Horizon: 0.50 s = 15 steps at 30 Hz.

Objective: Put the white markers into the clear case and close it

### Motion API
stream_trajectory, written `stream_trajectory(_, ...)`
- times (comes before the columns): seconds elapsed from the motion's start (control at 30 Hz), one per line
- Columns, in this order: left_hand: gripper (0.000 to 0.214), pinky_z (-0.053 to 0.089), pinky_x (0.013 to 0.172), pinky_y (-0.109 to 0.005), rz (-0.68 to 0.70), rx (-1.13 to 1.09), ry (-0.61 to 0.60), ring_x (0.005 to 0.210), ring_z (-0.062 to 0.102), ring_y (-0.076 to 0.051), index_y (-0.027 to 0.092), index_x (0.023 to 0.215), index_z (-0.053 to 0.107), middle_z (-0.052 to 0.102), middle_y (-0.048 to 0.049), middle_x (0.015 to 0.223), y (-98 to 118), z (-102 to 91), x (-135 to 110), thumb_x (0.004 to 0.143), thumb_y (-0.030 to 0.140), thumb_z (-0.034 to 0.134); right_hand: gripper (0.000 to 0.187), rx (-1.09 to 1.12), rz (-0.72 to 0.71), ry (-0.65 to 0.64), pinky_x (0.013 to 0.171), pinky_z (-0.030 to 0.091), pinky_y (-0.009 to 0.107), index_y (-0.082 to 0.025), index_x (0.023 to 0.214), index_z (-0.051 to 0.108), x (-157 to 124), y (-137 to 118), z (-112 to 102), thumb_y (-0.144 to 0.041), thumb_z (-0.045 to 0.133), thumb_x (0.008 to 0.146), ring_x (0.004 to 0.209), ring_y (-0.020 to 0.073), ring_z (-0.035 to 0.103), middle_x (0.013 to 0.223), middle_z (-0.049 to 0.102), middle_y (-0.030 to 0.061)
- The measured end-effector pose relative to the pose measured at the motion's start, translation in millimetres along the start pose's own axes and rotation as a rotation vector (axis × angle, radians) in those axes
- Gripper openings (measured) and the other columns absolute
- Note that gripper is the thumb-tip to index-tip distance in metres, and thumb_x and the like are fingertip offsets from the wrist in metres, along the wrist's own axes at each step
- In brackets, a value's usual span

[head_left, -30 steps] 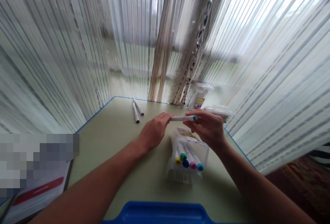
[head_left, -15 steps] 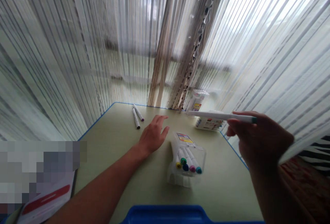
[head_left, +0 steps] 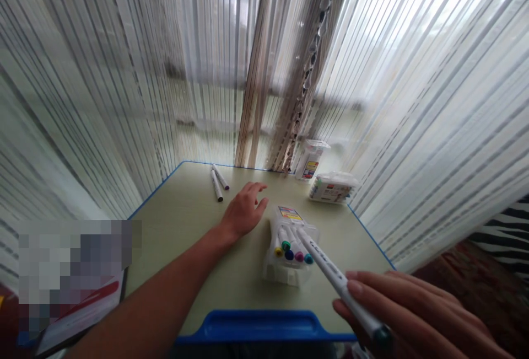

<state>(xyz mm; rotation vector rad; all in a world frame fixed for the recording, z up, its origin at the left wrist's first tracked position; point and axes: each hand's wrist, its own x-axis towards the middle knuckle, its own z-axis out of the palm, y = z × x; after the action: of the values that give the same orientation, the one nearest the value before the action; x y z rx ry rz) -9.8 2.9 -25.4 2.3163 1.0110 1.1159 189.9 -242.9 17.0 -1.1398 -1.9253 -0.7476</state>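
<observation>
- A pale green, blue-edged tabletop (head_left: 177, 210) stands before striped curtains (head_left: 206, 61).
- The right hand (head_left: 421, 312) grips in its fingers a white marker with a dark green cap (head_left: 330, 272), its far end over the clear plastic marker case (head_left: 285, 273); contact is unclear.
- The left hand (head_left: 243, 208), fingers open, loosely curled, is beside the case.

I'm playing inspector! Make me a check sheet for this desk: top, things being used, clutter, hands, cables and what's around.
Surface: pale green tabletop, blue edging.
Things in use: dark-green-capped marker; clear case holding five visible markers.
Clutter: two loose markers, upright clear box, marker pack.
Hands: left hand holding nothing; right hand gripping the dark-green-capped marker.
Cables: nothing seen.
Surroundings: striped curtains.
</observation>
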Motion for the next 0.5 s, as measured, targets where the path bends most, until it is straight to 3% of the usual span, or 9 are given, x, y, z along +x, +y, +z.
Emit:
stream_trajectory(0.03, 0.028, 0.053, 0.075, -0.033, 0.001, 0.001, 0.002, 0.072, 0.060, -0.014, 0.015, 0.116, 0.060, 0.063, -0.0095, 0.115, 0.6, -0.3, -0.1, 0.089, 0.023, 0.053, 0.022, 0.033, -0.011, -0.035, 0.074, 0.060, 0.027, -0.023, 0.109, 0.074, 25.9, -8.1, 6.1, -0.025, 0.060, 0.092, 0.077, 0.0189, 0.074, 0.092, 0.077, 0.0048)
stream_trajectory(0.1, 0.028, 0.053, 0.074, -0.032, 0.001, 0.005, -0.004, 0.072, 0.059, -0.014, 0.015, 0.115, 0.060, 0.063, -0.0093, 0.114, 1.6, -0.9, -0.5, 0.089, 0.022, 0.052, 0.024, 0.103, -0.053, -0.064, 0.067, 0.059, 0.022, -0.020, 0.112, 0.071, 51.0, -13.8, 14.3, -0.019, 0.058, 0.091, 0.075, 0.0168, 0.074, 0.092, 0.077, 0.0058)
stream_trajectory(0.27, 0.030, 0.053, 0.079, -0.033, 0.004, 0.022, -0.013, 0.072, 0.060, -0.013, 0.015, 0.117, 0.059, 0.063, -0.0086, 0.114, 0.9, -0.7, -1.4, 0.088, 0.022, 0.053, 0.039, 0.140, -0.073, -0.152, 0.071, 0.060, 0.024, -0.019, 0.121, 0.065, 34.8, -1.1, 33.2, -0.006, 0.065, 0.084, 0.080, 0.0181, 0.074, 0.098, 0.077, 0.0069)
stream_trajectory(0.5, 0.032, 0.052, 0.083, -0.034, -0.004, 0.053, -0.030, 0.071, 0.060, -0.014, 0.015, 0.118, 0.059, 0.063, -0.0092, 0.115, -4.1, -1.2, -1.3, 0.088, 0.021, 0.052, 0.032, 0.096, -0.025, -0.145, 0.070, 0.059, 0.027, -0.018, 0.116, 0.066, 28.8, 2.8, 59.8, -0.013, 0.069, 0.085, 0.080, 0.0181, 0.075, 0.100, 0.077, 0.0068)
